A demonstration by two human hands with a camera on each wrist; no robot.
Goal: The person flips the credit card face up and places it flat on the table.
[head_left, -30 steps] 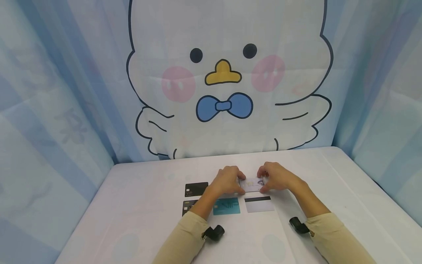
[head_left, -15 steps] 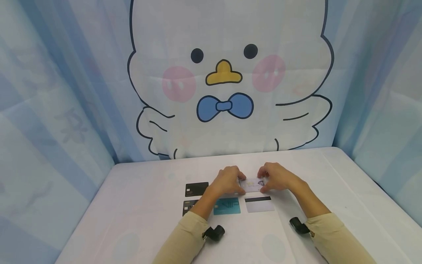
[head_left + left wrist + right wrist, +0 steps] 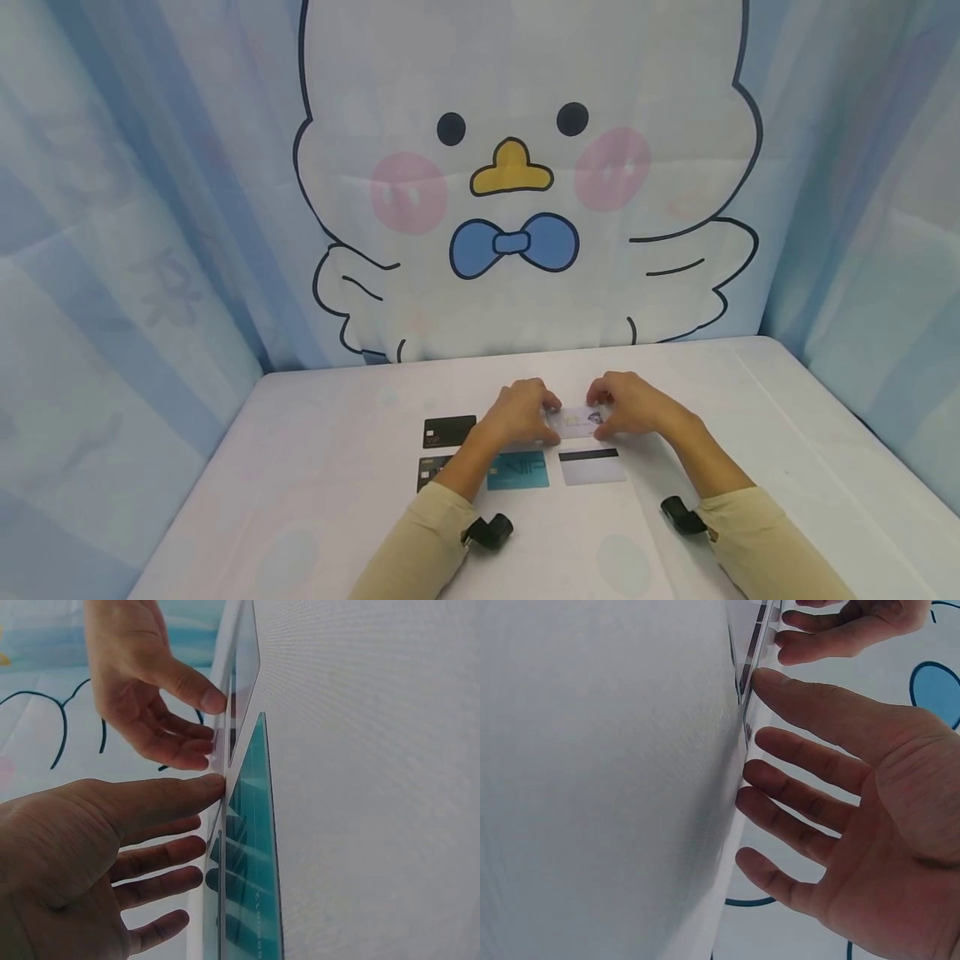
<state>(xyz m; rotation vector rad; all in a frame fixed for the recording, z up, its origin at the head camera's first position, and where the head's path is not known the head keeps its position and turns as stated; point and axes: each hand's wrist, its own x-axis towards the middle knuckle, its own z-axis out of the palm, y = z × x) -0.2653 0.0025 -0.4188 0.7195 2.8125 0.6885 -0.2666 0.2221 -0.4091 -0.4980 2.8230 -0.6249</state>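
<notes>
In the head view, a white plastic card [image 3: 576,423] with faint print and a small dark picture lies flat near the back of the table. My left hand [image 3: 519,412] holds its left end, thumb on the near edge and fingers on the far edge. Around the right end, my right hand [image 3: 630,404] grips the same way. Both wrist views show the thumbs down at the card edges, with the other fingers of the left hand [image 3: 67,840] and right hand [image 3: 877,817] spread loosely. Part of the card is hidden behind the fingers.
Nearer to me lie a teal VIP card [image 3: 519,471] and a white card with a black stripe [image 3: 592,468]. To the left are a black VIP card [image 3: 448,432] and a dark card [image 3: 431,471], partly covered by my left forearm. A patterned curtain [image 3: 517,308] stands behind the table.
Hands and cards keep their places on the table. The whole head view has shifted very slightly down and to the right.
</notes>
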